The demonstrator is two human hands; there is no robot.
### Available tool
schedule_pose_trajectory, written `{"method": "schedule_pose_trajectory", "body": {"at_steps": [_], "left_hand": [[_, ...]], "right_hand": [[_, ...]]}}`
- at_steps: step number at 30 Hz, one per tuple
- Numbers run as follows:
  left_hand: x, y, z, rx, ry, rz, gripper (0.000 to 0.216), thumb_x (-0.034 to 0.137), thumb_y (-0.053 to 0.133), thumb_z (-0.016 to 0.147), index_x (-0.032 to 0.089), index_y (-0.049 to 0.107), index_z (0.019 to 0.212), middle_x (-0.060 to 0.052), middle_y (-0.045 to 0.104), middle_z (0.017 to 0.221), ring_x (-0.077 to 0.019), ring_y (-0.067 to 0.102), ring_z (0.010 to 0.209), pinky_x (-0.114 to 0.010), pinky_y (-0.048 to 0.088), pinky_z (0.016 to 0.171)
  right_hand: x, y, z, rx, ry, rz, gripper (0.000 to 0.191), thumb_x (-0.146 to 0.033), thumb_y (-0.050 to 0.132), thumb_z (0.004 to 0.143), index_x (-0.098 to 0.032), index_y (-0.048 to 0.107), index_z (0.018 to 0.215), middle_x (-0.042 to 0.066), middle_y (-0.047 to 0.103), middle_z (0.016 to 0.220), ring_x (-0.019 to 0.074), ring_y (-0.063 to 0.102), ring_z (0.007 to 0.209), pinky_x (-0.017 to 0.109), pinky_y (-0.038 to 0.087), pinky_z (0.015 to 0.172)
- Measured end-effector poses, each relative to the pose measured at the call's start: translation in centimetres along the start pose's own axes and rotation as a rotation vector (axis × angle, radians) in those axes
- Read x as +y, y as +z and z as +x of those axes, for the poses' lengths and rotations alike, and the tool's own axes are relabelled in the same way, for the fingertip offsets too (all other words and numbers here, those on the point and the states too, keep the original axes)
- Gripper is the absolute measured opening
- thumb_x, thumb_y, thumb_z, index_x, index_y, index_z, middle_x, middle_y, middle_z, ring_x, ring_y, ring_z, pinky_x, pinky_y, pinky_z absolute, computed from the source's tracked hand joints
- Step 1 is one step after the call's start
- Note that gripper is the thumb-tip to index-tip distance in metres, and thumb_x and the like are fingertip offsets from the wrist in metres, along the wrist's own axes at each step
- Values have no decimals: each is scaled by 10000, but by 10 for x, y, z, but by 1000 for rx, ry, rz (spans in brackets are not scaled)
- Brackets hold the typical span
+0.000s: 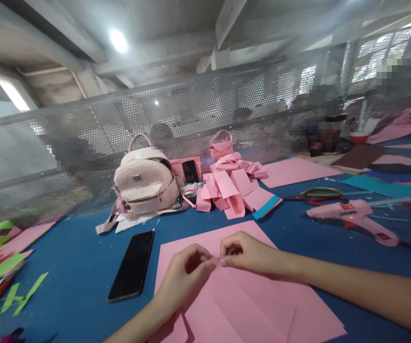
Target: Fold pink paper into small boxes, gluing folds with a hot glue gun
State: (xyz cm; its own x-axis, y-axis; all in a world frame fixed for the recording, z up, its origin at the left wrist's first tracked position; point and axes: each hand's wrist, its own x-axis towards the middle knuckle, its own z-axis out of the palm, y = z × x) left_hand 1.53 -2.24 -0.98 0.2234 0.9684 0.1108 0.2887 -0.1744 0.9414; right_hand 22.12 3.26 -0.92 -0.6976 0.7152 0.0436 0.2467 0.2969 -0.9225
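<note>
Your left hand [186,267] and right hand [243,251] meet at the centre of the blue table [77,257], fingertips of both pinched on a small fold of pink paper [217,259] raised just above the large pink sheet [248,295] lying flat beneath them. Both hands are clenched on that same bit of paper, thumbs pressed against forefingers. You appear to be partway through creasing or rolling a narrow strip; the next move likely calls for keeping the pinch even on both sides so the fold runs straight. A black phone [131,265] lies at nine o'clock from your hands, just beside the sheet. At twelve o'clock sits a heap of folded pink paper bags [232,186], with a pale pink backpack [144,183] at eleven. A pink glue gun [355,216] and scissors [316,194] rest at two o'clock, well apart.
</note>
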Motion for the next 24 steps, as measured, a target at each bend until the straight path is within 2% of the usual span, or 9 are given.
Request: {"method": "schedule_pose_trajectory", "body": {"at_steps": [2, 4, 7, 9, 15, 18, 20, 24], "left_hand": [[7, 2, -2, -51, -1, 107, 162, 282, 588, 844, 164, 670, 766, -36, 682, 774, -157, 577, 718, -236, 421, 652], [12, 5, -4, -76, 5, 184, 173, 240, 567, 835, 166, 654, 706, -18, 660, 703, -143, 540, 668, -230, 387, 616], [13, 7, -6, -62, -6, 218, 195, 216, 543, 821, 168, 588, 637, 6, 592, 629, -124, 474, 614, -223, 342, 571], [11, 5, -4, -38, -6, 193, 243, 246, 530, 836, 175, 517, 604, 18, 535, 600, -117, 439, 600, -221, 329, 562], [4, -12, 8, 49, 12, 171, 343, 353, 545, 853, 182, 435, 576, 41, 407, 564, -106, 370, 567, -221, 297, 540], [0, -17, 10, 65, 11, 159, 357, 362, 563, 847, 174, 458, 562, 35, 418, 568, -107, 382, 577, -220, 310, 555], [-3, -19, 11, 57, -7, 107, 324, 369, 588, 842, 159, 534, 602, 15, 493, 611, -117, 432, 615, -219, 340, 585], [-7, -31, 14, -3, -94, -95, 298, 436, 656, 806, 139, 668, 822, -34, 628, 754, -155, 542, 709, -234, 404, 645]], "right_hand": [[-3, 6, -3, -37, 36, 63, 131, -257, 656, 755, -146, 622, 694, -32, 507, 621, 105, 417, 600, 226, 294, 540], [-7, 13, -5, -59, 44, 84, 110, -227, 654, 737, -144, 625, 670, -33, 491, 606, 102, 401, 592, 225, 283, 530], [-10, 16, -7, -68, 18, 81, 209, -211, 615, 757, -146, 546, 571, -54, 348, 558, 84, 283, 555, 231, 208, 495], [-10, 12, -5, -56, 2, 69, 232, -223, 595, 779, -147, 532, 569, -56, 312, 569, 83, 243, 555, 236, 187, 493], [0, -10, 8, -4, -31, -16, 236, -316, 605, 815, -144, 595, 654, -30, 448, 621, 103, 364, 596, 236, 253, 532], [6, -16, 12, 2, -23, -30, 248, -348, 608, 819, -141, 639, 686, -5, 527, 661, 121, 427, 621, 241, 298, 564], [10, -20, 13, 31, 1, -19, 261, -372, 612, 817, -142, 662, 705, 13, 573, 693, 137, 464, 641, 245, 321, 577], [18, -35, 17, 200, 25, 20, 324, -457, 613, 807, -150, 625, 703, 8, 566, 680, 144, 484, 635, 246, 326, 573]]}}
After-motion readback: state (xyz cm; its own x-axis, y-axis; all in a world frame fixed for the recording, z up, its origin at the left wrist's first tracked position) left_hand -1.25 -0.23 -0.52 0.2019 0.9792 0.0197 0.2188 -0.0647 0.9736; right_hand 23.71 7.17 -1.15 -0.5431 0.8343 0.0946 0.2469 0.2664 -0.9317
